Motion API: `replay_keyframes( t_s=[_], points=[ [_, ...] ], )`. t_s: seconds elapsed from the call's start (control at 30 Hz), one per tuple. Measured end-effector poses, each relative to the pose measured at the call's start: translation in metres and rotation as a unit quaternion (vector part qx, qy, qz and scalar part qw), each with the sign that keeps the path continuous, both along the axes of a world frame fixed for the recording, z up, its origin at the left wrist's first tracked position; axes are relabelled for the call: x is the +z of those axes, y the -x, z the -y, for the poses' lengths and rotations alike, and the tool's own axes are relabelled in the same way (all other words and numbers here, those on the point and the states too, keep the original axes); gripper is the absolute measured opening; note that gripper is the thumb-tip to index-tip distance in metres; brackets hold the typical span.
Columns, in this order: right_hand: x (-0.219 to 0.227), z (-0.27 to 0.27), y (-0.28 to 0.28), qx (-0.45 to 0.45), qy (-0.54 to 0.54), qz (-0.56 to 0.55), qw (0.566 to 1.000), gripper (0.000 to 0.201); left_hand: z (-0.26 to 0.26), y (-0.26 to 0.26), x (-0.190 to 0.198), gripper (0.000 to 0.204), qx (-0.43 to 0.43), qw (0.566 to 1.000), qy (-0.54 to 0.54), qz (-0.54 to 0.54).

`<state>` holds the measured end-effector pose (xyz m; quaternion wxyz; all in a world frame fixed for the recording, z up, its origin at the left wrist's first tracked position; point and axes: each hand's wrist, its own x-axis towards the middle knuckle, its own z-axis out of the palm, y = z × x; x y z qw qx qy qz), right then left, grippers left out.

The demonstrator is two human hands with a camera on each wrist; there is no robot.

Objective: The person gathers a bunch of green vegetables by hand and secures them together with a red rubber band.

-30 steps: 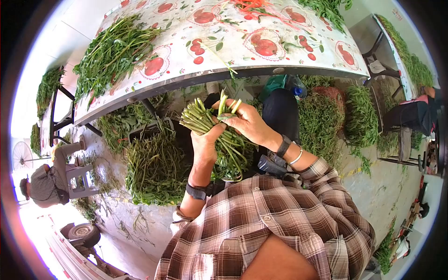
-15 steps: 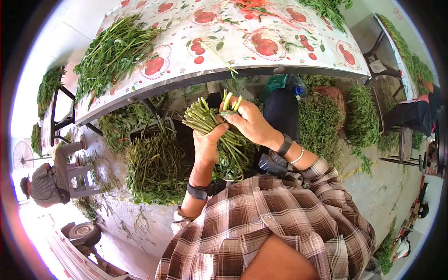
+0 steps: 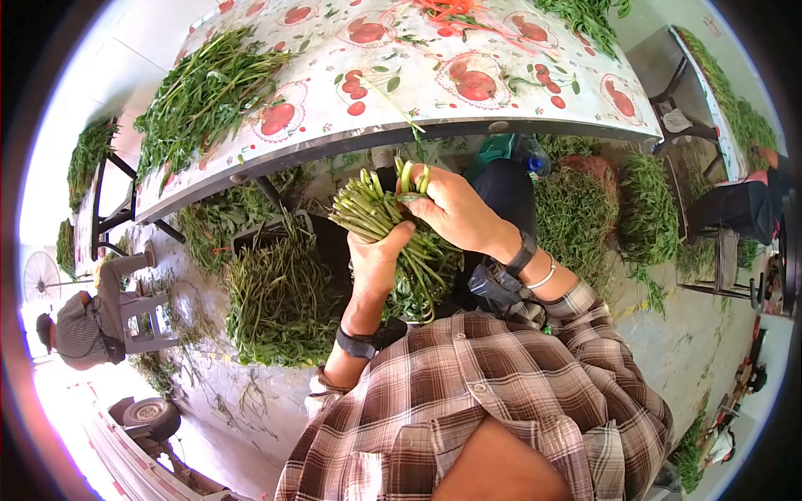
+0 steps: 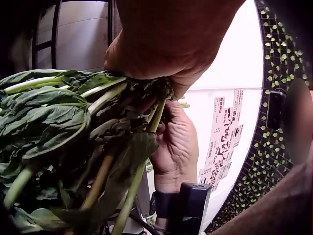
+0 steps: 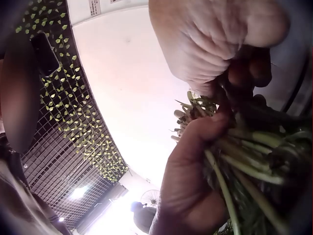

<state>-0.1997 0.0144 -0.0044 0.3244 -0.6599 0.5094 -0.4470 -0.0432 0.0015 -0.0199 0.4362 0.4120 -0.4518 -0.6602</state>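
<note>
My left hand [image 3: 376, 260] grips a thick bundle of leafy green stems [image 3: 365, 209] around its middle, in front of my lap. The cut ends point up and to the left; the leaves hang below. At the right side of the bundle, my right hand [image 3: 458, 215] pinches a few paler stems [image 3: 408, 177] between thumb and fingers. In the left wrist view, large dark leaves [image 4: 54, 117] spread out under the left hand. Seen from the right wrist, the left thumb [image 5: 200, 129] lies across the stems, and the right fingers are partly in shadow.
A table [image 3: 401, 88] with a fruit-print cover stands ahead, a heap of greens [image 3: 209, 92] on its left and red strips [image 3: 451, 10] at its far edge. Piles of greens [image 3: 280, 292] flank my knees. A person [image 3: 79, 330] sits at far left.
Both hands and the bundle have shifted slightly to the right. My right hand has turned and drawn closer in against the stems; the left keeps its grip.
</note>
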Motion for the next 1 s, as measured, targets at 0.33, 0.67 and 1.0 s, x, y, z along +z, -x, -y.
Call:
replay_keyframes(
  t_s=[0.33,0.67,1.0],
  points=[
    [0.0,0.003,-0.001,0.0,0.044,-0.016,0.999,0.021,-0.005,0.005,0.008,0.025,-0.003,0.994,0.08,0.073],
    [0.005,0.0,0.001,0.036,-0.02,-0.035,0.999,0.02,-0.005,0.003,0.011,0.022,-0.05,0.988,0.086,0.116],
    [0.014,0.002,0.012,0.119,-0.067,-0.011,0.991,0.02,-0.003,0.002,0.007,0.023,-0.105,0.983,0.1,0.114]
  ],
)
